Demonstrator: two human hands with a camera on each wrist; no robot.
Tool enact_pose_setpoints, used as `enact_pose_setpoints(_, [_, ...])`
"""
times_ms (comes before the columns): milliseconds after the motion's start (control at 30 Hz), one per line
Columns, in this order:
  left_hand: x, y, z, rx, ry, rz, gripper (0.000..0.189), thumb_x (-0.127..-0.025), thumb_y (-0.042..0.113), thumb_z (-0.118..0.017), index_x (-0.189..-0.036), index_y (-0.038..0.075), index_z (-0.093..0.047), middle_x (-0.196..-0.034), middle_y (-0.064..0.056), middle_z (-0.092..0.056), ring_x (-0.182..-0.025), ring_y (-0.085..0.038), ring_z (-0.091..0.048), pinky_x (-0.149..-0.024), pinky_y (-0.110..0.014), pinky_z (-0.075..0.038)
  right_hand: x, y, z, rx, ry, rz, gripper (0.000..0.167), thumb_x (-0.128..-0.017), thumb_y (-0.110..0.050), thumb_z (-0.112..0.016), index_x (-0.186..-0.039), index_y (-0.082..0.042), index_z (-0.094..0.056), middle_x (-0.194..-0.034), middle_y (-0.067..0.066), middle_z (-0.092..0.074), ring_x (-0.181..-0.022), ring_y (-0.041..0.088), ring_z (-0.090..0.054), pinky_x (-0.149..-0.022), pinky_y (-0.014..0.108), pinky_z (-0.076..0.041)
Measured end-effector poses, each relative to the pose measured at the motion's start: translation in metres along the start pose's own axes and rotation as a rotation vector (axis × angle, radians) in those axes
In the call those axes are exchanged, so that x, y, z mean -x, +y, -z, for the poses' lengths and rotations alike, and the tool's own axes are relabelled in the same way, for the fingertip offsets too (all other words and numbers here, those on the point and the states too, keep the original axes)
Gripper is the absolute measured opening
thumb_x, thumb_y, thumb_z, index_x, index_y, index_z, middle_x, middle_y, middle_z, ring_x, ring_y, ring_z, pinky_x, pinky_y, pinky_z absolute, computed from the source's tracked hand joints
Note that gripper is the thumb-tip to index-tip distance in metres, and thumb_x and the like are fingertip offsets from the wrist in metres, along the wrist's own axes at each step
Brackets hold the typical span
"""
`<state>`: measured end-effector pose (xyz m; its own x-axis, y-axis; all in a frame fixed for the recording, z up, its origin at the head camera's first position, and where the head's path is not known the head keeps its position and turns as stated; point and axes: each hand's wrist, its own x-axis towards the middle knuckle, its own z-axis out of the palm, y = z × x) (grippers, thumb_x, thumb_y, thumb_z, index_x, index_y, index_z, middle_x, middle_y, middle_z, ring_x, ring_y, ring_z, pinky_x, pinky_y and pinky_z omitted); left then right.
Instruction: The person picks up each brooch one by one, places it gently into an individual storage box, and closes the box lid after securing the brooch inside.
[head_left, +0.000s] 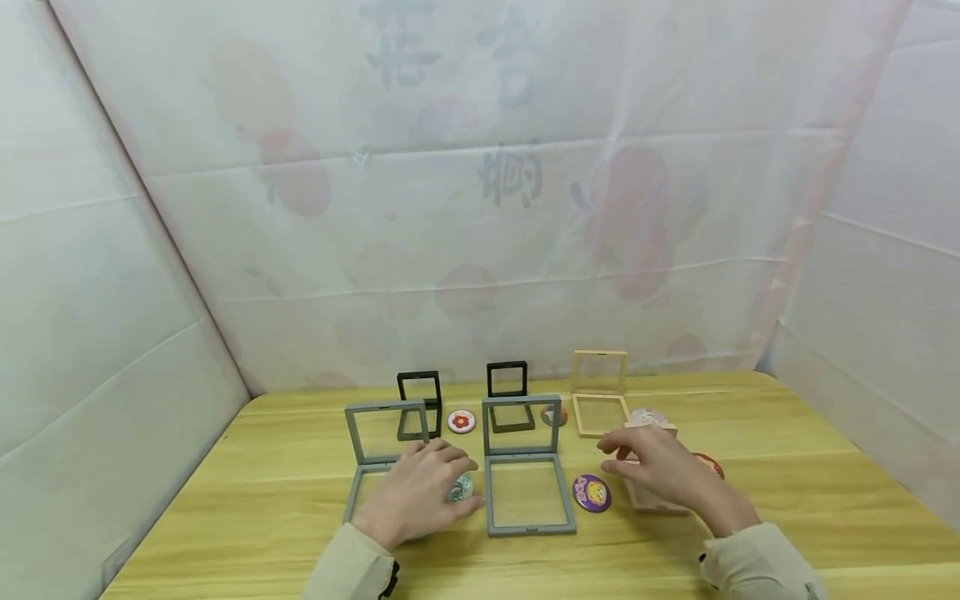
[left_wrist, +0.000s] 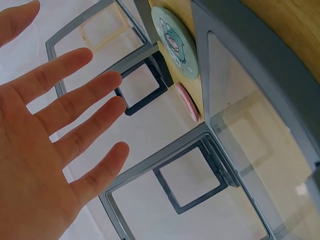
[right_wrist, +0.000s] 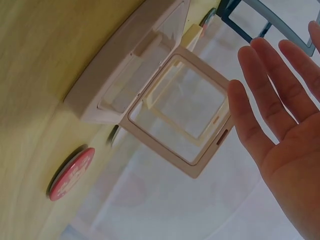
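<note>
My left hand [head_left: 423,493] hovers over the left grey display frame [head_left: 362,492], fingers spread and holding nothing; the left wrist view shows its bare palm. Beside its fingertips lies a mint-green badge [left_wrist: 176,43], partly hidden by the hand in the head view. My right hand [head_left: 663,468] is over the pink display frame [right_wrist: 205,80], which stands with its lid raised. Its fingers are loosely bent and hold nothing. A purple badge [head_left: 592,493] lies left of this hand, and a red badge [right_wrist: 73,174] lies on its other side.
Another grey frame [head_left: 531,531] stands hinged open between the hands. Behind are two small black frames [head_left: 418,375] [head_left: 507,364], a pale yellow frame [head_left: 600,353], a red-flower badge [head_left: 461,421] and a brownish badge [head_left: 553,415]. White printed cloth [head_left: 480,225] closes off the wooden table's back.
</note>
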<state>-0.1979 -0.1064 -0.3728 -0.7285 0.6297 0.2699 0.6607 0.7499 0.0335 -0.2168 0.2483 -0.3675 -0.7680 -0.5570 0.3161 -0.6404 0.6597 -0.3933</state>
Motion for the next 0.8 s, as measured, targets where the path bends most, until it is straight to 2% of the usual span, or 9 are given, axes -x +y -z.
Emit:
enact_pose_setpoints(333, [-0.003,0.001,-0.003,0.028,-0.021,0.007,0.041,-0.094,0.047,-0.068,-0.119,0.014,-0.074,-0.121,-0.003,-0.071,-0.117,-0.028,-0.061,-0.1,-0.058,-0.046,-0.003,0.0,-0.004,0.002,-0.033,-0.017,0.021,-0.091,-0.013,-0.076,-0.106,0.001,-0.073,-0.101,0.012,-0.074,-0.084,0.023,-0.068,-0.073,0.042,-0.058])
enact_pose_setpoints(633, [-0.006,0.001,-0.007,0.041,-0.045,0.01,0.041,-0.094,0.046,-0.069,-0.119,0.014,-0.074,-0.121,-0.002,-0.07,-0.117,-0.026,-0.061,-0.1,-0.059,-0.045,-0.005,0.0,-0.009,-0.036,-0.155,-0.045,0.025,-0.092,-0.016,-0.073,-0.11,0.002,-0.072,-0.107,0.013,-0.073,-0.089,0.025,-0.068,-0.076,0.038,-0.056])
enact_pose_setpoints(800, [-0.007,0.002,-0.009,0.048,-0.071,0.012,0.043,-0.095,0.047,-0.069,-0.122,0.015,-0.073,-0.123,-0.002,-0.069,-0.118,-0.025,-0.06,-0.101,-0.058,-0.045,-0.006,-0.001,-0.011,-0.064,-0.181,-0.063,0.029,-0.092,-0.017,-0.074,-0.113,0.003,-0.072,-0.109,0.014,-0.072,-0.091,0.029,-0.068,-0.077,0.039,-0.057])
